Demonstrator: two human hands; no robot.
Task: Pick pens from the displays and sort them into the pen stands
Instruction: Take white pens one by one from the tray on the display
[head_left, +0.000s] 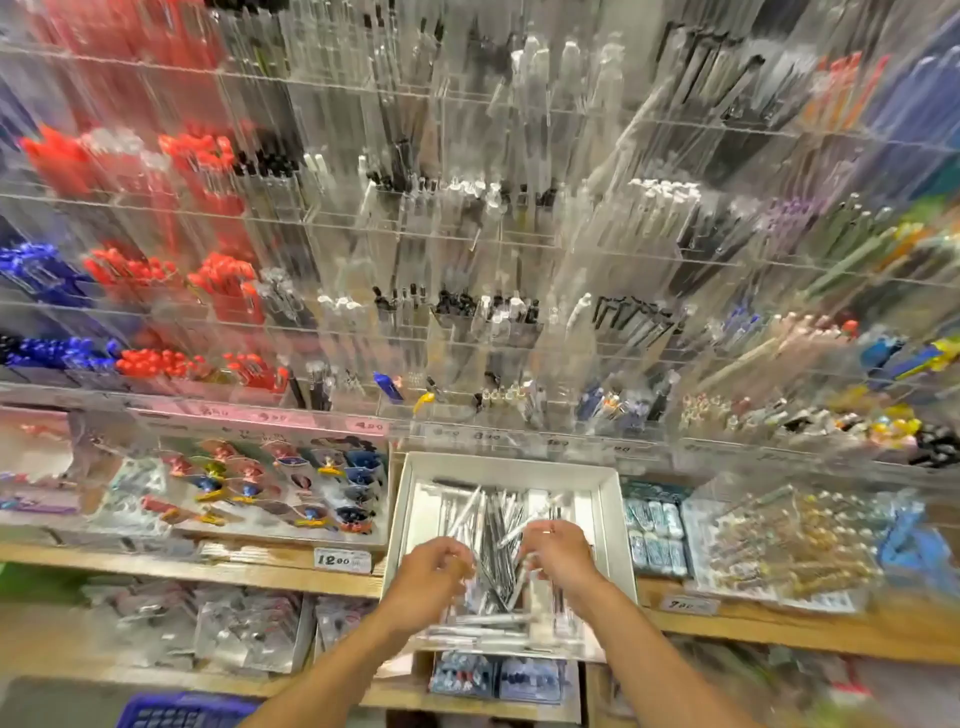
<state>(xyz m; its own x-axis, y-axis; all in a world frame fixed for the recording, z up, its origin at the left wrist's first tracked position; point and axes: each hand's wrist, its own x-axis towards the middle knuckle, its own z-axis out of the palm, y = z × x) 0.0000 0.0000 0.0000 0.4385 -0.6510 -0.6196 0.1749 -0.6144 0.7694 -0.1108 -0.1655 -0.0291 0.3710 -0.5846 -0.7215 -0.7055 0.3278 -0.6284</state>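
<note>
1. Over the white tray on the wooden shelf, both forearms reach in; left hand curled, grip unclear through blur.
2. Right hand grip pinches a white pen.
3. Tray holds loose white and grey pens.
4. Above, clear acrylic pen stands hold red, blue, black and white pens.

Motion blur smears the whole view. In the white tray, the pens beneath the left hand and right hand blend together, so neither grip is legible. Left of the tray, the blue basket is cut by the bottom edge.
</note>
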